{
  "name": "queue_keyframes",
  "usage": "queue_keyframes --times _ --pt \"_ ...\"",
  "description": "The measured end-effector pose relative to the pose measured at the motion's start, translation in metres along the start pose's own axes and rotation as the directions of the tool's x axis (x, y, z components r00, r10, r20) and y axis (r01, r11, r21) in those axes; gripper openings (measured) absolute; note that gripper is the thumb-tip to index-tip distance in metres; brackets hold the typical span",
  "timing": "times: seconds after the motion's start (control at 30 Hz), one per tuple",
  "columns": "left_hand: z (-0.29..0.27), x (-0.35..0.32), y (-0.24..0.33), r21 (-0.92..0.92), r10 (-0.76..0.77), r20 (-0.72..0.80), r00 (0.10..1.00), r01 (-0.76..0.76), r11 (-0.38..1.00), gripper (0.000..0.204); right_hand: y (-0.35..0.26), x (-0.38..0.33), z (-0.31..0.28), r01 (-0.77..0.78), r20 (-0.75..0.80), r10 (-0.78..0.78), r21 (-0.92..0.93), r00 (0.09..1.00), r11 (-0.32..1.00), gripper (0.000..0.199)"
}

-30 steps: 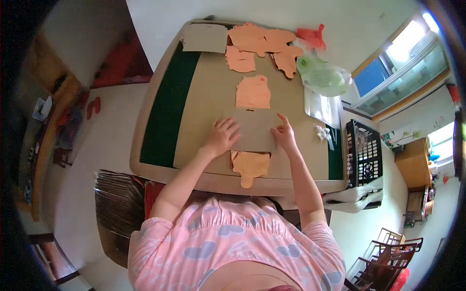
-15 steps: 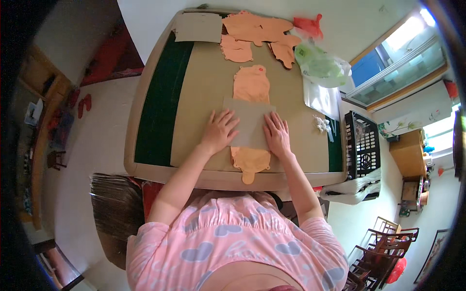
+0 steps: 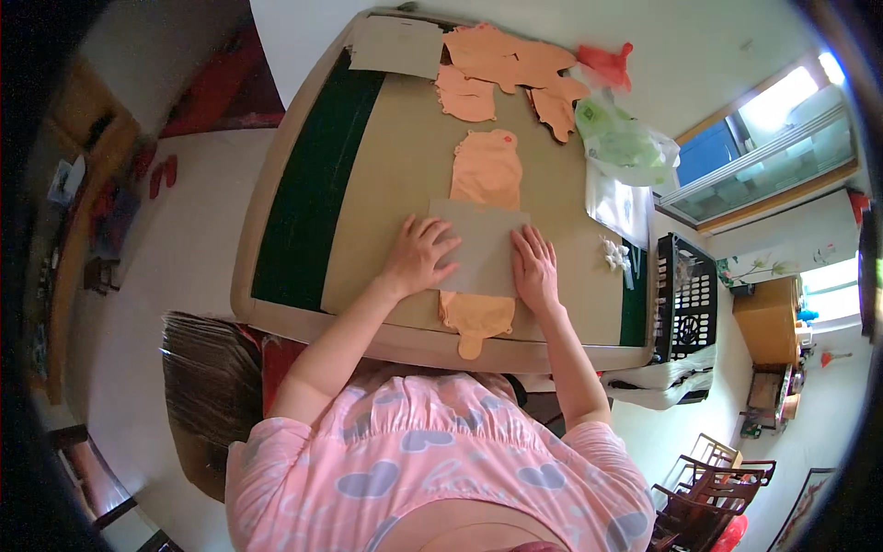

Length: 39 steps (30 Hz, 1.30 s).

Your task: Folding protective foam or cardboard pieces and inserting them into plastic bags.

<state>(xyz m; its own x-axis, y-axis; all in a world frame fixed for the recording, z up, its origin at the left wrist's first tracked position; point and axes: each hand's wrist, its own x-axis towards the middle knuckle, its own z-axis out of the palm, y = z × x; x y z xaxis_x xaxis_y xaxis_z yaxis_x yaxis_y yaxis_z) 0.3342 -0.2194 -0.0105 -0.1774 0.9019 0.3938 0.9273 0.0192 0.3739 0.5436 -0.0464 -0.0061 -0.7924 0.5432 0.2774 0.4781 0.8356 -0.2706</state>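
Note:
A grey-brown cardboard sheet [image 3: 483,247] lies flat across the middle of a peach-orange fabric-like piece [image 3: 487,166]. The piece's rounded top shows beyond the far edge, with a small red mark at its corner. A narrow tab [image 3: 472,342] sticks out at the near end; the part under the cardboard is hidden. My left hand [image 3: 423,258] rests with spread fingers on the sheet's left edge. On the right edge lies my right hand [image 3: 535,269], fingers stretched out flat. Neither hand grasps anything.
More orange pieces [image 3: 510,57] and another cardboard sheet [image 3: 397,46] lie at the table's far end. Clear and green plastic bags [image 3: 625,143], a red bag [image 3: 607,64] and small white bits [image 3: 614,255] are to the right. A black crate [image 3: 685,294] stands beside the table.
The whole view has turned and shifted slightly. Both hands stay flat on the cardboard, with no clear movement against it.

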Motion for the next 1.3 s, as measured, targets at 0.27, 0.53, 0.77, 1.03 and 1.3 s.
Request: queue_keyframes --times 0.27,0.53,0.77,1.03,1.3 --pt "0.003 0.002 -0.002 0.011 0.024 -0.025 0.999 -0.024 1.0 0.042 0.005 0.003 0.002 0.037 -0.066 -0.037 0.003 0.997 0.999 0.035" --pt "0.006 0.002 -0.004 0.003 0.013 -0.002 1.0 -0.013 1.0 0.047 0.007 0.004 -0.001 0.058 -0.067 -0.057 0.02 0.996 0.998 0.034" --pt "0.011 0.003 -0.006 0.064 0.009 0.061 0.998 -0.013 0.998 0.054 0.004 -0.007 0.0 0.0 -0.071 0.0 -0.001 0.997 1.0 0.036" --pt "0.004 0.006 -0.002 0.036 0.015 0.036 0.999 -0.016 0.999 0.048 0.004 0.007 -0.009 -0.016 -0.035 0.016 0.018 0.999 1.0 0.037" --pt "0.001 0.006 0.001 0.061 0.094 -0.011 0.995 -0.093 0.994 0.04 0.01 0.014 -0.005 0.035 0.03 -0.033 -0.062 0.999 0.997 0.036"
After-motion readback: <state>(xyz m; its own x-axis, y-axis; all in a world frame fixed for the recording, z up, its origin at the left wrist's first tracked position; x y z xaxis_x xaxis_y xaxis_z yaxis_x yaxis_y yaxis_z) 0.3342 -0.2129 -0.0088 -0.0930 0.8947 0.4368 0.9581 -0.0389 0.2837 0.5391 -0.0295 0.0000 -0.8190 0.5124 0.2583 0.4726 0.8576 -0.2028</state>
